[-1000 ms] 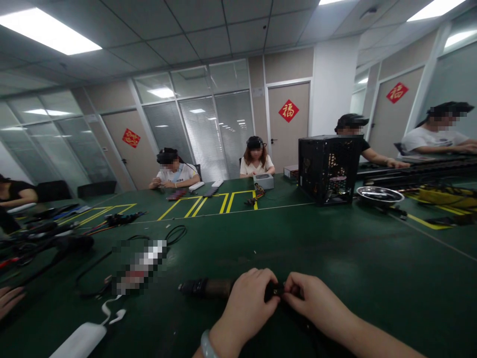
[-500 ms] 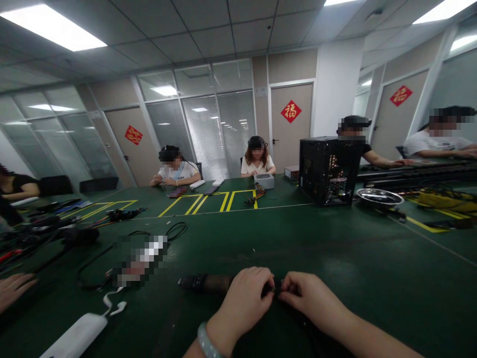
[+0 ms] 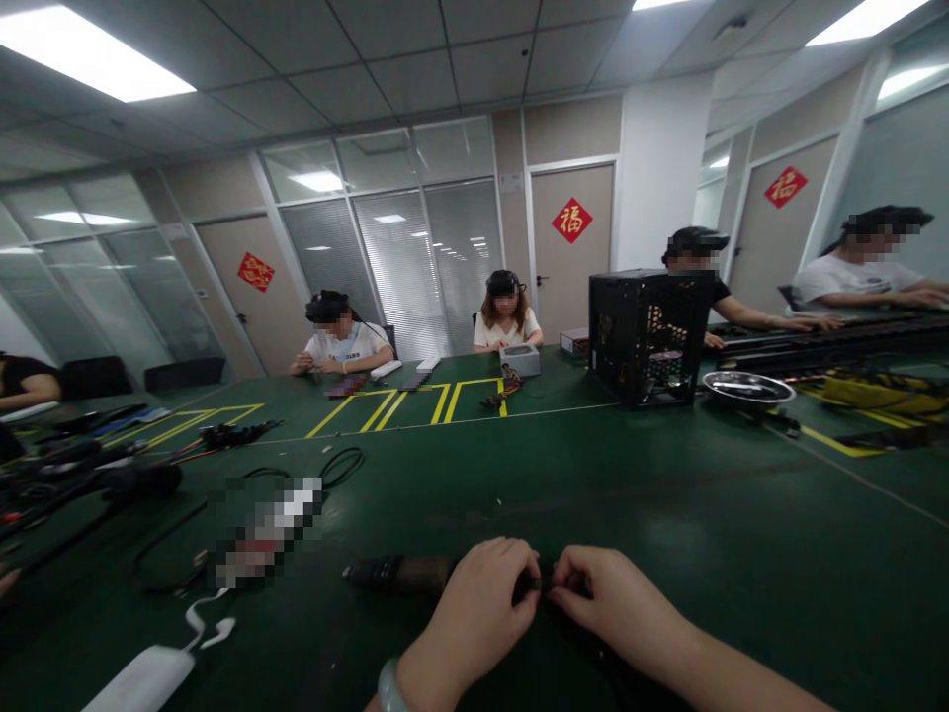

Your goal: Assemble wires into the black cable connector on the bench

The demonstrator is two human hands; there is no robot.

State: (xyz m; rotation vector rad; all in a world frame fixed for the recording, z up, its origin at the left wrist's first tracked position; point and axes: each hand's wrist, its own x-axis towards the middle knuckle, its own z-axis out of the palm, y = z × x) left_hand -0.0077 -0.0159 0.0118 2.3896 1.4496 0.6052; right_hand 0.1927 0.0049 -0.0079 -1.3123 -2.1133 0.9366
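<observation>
Fingertip to fingertip, my left hand [image 3: 485, 598] and my right hand [image 3: 608, 593] meet low in the head view, both closed in a pinch. Something small and dark sits between the fingertips, too small and shadowed to name. A pale bracelet [image 3: 391, 684] circles my left wrist. Beyond and to the left of my left hand lies a dark cylindrical tool [image 3: 404, 575] with a narrow tip pointing left; my hand hides its other end. A dark, unclear shape shows on the table below my right hand.
Left on the green table [image 3: 415, 485] are a white power bank [image 3: 144, 677] with a cable, a blurred-out item [image 3: 271, 539] and tangled black cables [image 3: 111, 470]. Farther off stand a black computer case [image 3: 645, 341], a metal bowl [image 3: 748, 388] and a grey box [image 3: 519, 360]. Several people sit around.
The view has shifted slightly, moving the table items a little left in the picture. My hands keep their pinch. Another person's hand at the left edge has almost left the view.
</observation>
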